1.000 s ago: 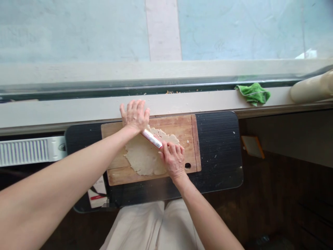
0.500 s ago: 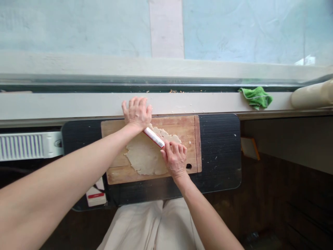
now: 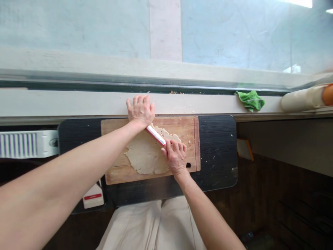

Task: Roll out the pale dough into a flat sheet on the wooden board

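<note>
A flattened sheet of pale dough (image 3: 147,158) with ragged, cracked edges lies on a wooden cutting board (image 3: 191,132). Slanting across its upper part is a narrow white stick with red edges (image 3: 156,135), its exact kind unclear. My left hand (image 3: 141,110) bears down on the stick's far end, palm over it and fingers reaching past the board's back edge. Around the near end my right hand (image 3: 176,156) is bent, thumb on the left side, above the dough's right part. Both ends of the stick are hidden under the hands.
Under the board is a black tabletop (image 3: 217,152). Behind it runs a white sill (image 3: 203,104) with crumbs, a green cloth (image 3: 250,100) and a pale cylindrical container (image 3: 301,99). A white ribbed object (image 3: 23,144) stands left; a red-and-white packet (image 3: 93,197) lies front left.
My left hand has shifted slightly right and away from me with the stick's far end. My right hand is nearly still. The view has turned slightly, so the cloth and container appear farther left.
</note>
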The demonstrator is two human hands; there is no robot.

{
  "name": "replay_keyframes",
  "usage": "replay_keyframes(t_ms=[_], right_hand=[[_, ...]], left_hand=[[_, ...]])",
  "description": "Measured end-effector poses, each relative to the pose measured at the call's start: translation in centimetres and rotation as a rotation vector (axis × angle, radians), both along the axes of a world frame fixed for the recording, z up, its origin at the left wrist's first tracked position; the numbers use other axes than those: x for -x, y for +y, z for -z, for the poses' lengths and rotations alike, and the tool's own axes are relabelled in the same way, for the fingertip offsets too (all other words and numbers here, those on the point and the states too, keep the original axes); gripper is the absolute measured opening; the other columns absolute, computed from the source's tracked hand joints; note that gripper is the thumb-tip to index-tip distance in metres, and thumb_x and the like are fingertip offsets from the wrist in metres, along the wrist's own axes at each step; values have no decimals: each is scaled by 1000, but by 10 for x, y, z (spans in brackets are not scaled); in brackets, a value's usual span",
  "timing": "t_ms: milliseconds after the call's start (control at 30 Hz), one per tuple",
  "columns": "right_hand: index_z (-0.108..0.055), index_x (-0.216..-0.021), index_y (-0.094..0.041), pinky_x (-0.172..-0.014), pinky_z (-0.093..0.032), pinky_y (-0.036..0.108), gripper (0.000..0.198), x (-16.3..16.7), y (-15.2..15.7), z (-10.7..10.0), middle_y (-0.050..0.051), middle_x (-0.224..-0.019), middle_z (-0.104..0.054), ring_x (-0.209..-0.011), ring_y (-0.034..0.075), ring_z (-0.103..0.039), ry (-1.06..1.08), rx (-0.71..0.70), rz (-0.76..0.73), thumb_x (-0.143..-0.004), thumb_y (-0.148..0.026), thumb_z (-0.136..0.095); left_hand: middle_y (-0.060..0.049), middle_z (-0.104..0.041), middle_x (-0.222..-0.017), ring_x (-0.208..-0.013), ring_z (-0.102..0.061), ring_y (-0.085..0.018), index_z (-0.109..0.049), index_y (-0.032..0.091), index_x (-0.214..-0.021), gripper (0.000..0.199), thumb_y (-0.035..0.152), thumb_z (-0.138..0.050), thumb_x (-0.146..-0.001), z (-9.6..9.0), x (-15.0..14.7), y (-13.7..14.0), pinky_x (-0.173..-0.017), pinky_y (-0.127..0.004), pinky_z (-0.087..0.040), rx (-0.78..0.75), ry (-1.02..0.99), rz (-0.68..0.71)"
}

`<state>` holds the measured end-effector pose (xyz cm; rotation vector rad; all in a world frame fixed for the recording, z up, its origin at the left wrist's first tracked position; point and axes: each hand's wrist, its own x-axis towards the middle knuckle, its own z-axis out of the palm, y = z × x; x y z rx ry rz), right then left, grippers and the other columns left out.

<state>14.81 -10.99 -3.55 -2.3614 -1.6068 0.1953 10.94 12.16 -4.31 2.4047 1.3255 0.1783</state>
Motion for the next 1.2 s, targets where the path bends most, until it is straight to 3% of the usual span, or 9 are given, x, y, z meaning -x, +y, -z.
replay_keyframes(t_ms=[100, 200, 400, 567, 667, 800, 900, 1100, 1200], right_hand=[[-55, -120, -22, -85, -30, 37, 37, -16, 4, 0, 7, -104, -57, -94, 21, -46, -19, 11, -4, -95, -46, -42], [-52, -125, -21, -84, -31, 37, 39, -12, 4, 0, 8, -103, -57, -92, 21, -47, -31, 44, -16, -96, -44, -39], [-42, -135, -20, -82, -34, 36, 40, 0, -1, -4, 9, -104, -58, -93, 22, -49, -71, 99, -107, -97, -31, -41], [-49, -128, -25, -85, -34, 35, 34, -37, 12, -24, 7, -105, -59, -97, 21, -48, -43, 84, -336, -95, -28, -43], [-57, -116, -26, -88, -33, 33, 26, -56, 27, -28, 5, -105, -59, -97, 20, -48, 12, 93, -473, -91, -27, -48], [-60, -109, -23, -89, -32, 34, 23, -56, 46, -21, 6, -110, -58, -100, 21, -46, 37, 67, -290, -91, -29, -47], [-59, -108, -22, -89, -31, 36, 23, -53, 65, -14, 7, -112, -57, -101, 23, -45, -21, 51, -116, -90, -26, -45], [-59, -97, -20, -87, -30, 36, 19, -75, 123, -9, 8, -103, -57, -97, 24, -45, -97, 22, -127, -86, -20, -43], [-58, -94, -20, -84, -31, 35, 17, -73, 118, -8, 7, -100, -57, -94, 24, -45, -96, 26, -130, -86, -21, -43]], left_hand=[[-9, -55, -130, -132, -35, -28, -52, 21, -123, 42, 39, -32, -91, 4, -22, 7, -112, -52, -10, -24, -53, 32], [-10, -59, -123, -127, -39, -29, -57, 19, -115, 37, 36, -34, -90, 8, -21, 8, -110, -51, -16, -53, -128, 14], [-10, -58, -120, -120, -44, -28, -60, 19, -110, 33, 28, -37, -87, 1, 29, -4, -106, -49, -25, -84, -137, -43], [-10, -60, -118, -119, -48, -27, -63, 19, -106, 31, 22, -40, -84, -23, 83, -33, -108, -50, -26, -166, -117, 53], [-10, -57, -126, -126, -44, -28, -60, 19, -115, 36, 23, -41, -85, -25, 110, -62, -111, -51, -23, -157, -91, 146], [-12, -45, -143, -136, -35, -28, -46, 18, -135, 50, 36, -42, -88, -12, 125, -93, -114, -50, -19, -141, -88, 140], [-14, -38, -148, -139, -29, -30, -37, 15, -141, 62, 44, -43, -88, -6, 116, -90, -115, -51, -15, -147, -72, 90], [-16, -45, -142, -134, -36, -33, -48, 13, -134, 55, 42, -40, -88, -6, 82, -48, -111, -57, -17, -170, -42, -52], [-14, -47, -142, -133, -38, -32, -51, 15, -131, 51, 39, -40, -88, -6, 84, -53, -111, -55, -18, -180, -38, -60]])
